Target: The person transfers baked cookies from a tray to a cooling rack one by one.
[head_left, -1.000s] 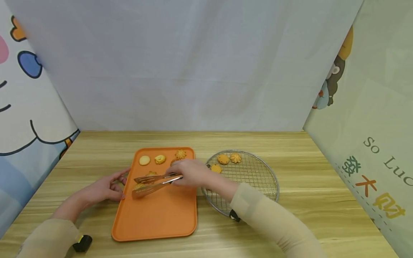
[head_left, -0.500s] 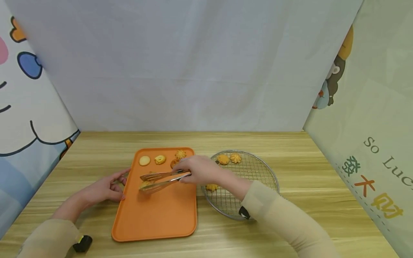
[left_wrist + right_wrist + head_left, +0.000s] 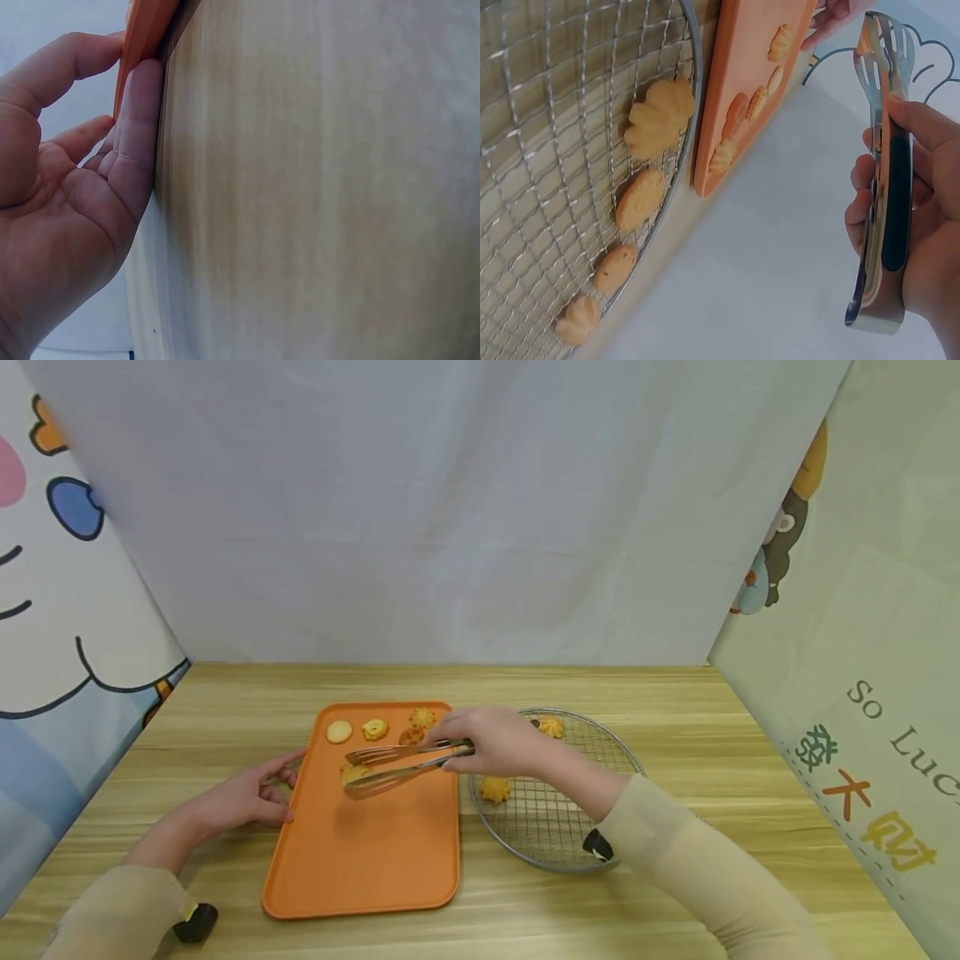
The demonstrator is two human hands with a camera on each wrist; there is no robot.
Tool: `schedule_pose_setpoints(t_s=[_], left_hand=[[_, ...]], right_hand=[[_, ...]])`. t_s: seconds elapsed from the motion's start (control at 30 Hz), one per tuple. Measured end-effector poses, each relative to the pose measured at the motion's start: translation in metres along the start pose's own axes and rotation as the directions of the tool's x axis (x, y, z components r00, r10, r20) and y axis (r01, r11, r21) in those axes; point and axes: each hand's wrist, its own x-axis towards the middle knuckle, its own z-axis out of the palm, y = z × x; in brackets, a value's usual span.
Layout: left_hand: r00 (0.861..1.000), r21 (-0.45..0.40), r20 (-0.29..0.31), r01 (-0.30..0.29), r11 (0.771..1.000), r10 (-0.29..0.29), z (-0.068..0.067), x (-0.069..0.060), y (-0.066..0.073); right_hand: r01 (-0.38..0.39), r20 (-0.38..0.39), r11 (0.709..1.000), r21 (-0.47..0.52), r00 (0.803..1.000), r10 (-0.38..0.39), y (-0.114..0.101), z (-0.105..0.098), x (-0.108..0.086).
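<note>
My right hand [image 3: 498, 742] grips metal tongs [image 3: 408, 768] with dark handle pads. Their slotted ends hover over the orange tray [image 3: 360, 868]; nothing shows between them in the right wrist view. Below the tips a flower-shaped cookie [image 3: 780, 43] lies on the tray, partly covered by the tongs in the head view. Along the tray's far end are a plain round cookie [image 3: 339, 732], a ridged oval cookie [image 3: 375, 730], a star-shaped cookie [image 3: 422, 718] and a brown patterned cookie [image 3: 411, 737]. My left hand [image 3: 240, 797] holds the tray's left rim with bent fingers and thumb.
A round wire rack [image 3: 570, 852] stands right of the tray, partly under my right forearm. Several cookies lie near its rim, including a large flower-shaped cookie [image 3: 660, 120]. Behind the wooden table [image 3: 675, 710] hangs a pale cloth [image 3: 450, 510].
My right hand and the tongs have moved right and away from me, with the tips lifting off the tray's left side. My left hand stays at the rim.
</note>
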Motion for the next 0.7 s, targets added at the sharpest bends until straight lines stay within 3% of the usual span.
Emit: schedule_pose_setpoints(t_s=[0.2, 0.7], left_hand=[[1.0, -0.016, 0.008, -0.018, 1.0, 0.018, 0.002, -0.003, 0.004], [0.999, -0.034, 0.015, -0.042, 0.999, 0.042, 0.001, -0.005, 0.002]], right_hand=[[0.036, -0.048, 0.999, 0.019, 0.998, -0.035, 0.006, -0.008, -0.012], [0.001, -0.132, 1.0, 0.015, 0.991, 0.001, 0.022, -0.035, -0.05]])
